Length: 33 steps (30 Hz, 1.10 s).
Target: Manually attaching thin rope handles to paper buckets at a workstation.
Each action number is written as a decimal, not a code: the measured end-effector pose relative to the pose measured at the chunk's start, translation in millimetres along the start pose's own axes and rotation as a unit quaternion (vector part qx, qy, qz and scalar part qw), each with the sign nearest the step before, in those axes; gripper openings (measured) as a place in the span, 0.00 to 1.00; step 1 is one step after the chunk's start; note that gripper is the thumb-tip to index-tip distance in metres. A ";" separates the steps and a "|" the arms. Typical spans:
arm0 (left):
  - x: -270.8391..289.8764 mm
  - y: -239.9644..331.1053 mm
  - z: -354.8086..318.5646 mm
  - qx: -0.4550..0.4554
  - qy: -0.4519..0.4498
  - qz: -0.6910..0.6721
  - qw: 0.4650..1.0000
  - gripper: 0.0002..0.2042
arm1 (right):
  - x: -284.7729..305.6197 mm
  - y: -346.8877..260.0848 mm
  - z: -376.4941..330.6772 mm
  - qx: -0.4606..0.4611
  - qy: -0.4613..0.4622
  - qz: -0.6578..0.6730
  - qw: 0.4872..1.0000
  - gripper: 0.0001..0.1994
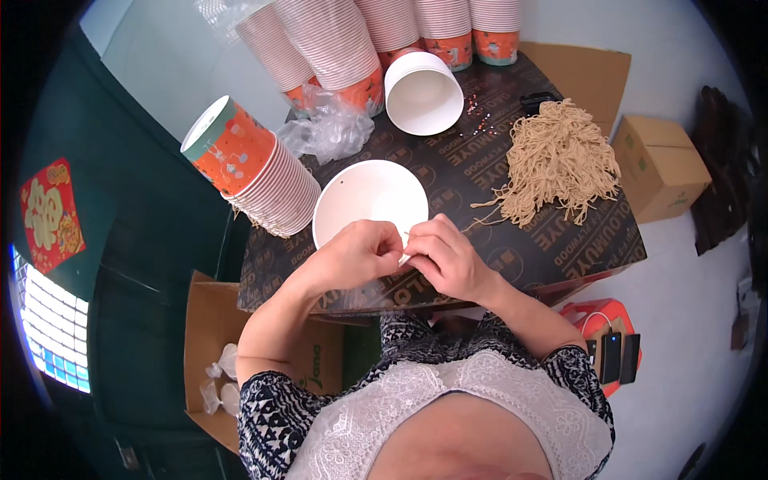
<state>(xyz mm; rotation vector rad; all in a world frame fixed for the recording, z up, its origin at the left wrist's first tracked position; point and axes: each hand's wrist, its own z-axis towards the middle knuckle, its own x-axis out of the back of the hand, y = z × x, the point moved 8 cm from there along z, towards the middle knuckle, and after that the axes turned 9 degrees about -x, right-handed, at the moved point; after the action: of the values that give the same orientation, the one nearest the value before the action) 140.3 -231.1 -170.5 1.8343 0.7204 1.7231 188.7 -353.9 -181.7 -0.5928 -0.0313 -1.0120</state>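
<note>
A white paper tub (372,188) lies with its open mouth facing me at the near side of the table, a small dark hole in its wall near the far left rim. Over its near right rim my two hands meet. My left hand (364,250) is closed, thumb and finger pinched at the rim; what sits in the pinch is hidden. Close beside it, my right hand (452,260) has its fingers bent around the rim, and a small white edge shows under the thumb. A tiny bit of tan cord may show between the hands, too small to be sure.
On the right lies a heap of tan cords (560,160). Small loose beads (478,120) are scattered near another white tub (424,94). Stacked orange tubs (252,172) lean at left, more stand behind crumpled plastic (332,128). An open cardboard box (212,320) sits below the table.
</note>
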 end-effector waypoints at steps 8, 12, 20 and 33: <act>52.3 20.8 32.3 -0.052 0.132 -0.137 0.980 0.03 | 47.7 19.7 -16.4 -0.138 0.153 -0.010 0.979 0.14; 70.3 35.1 86.4 -0.069 0.138 -0.076 0.985 0.07 | 60.7 45.9 -41.4 -0.224 0.155 0.022 0.962 0.05; 50.2 -6.3 247.5 -0.017 0.053 -0.017 0.998 0.07 | 58.7 62.3 -63.4 -0.304 0.130 0.073 0.941 0.05; 64.3 -18.6 254.8 0.013 0.116 -0.002 0.993 0.15 | 57.9 75.1 -68.5 -0.351 0.145 0.134 0.915 0.07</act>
<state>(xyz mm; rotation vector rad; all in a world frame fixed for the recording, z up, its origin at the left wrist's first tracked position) 397.4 -176.5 -151.4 1.6643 0.8415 1.9534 264.0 -403.2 -256.5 -1.0593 0.6880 -0.8175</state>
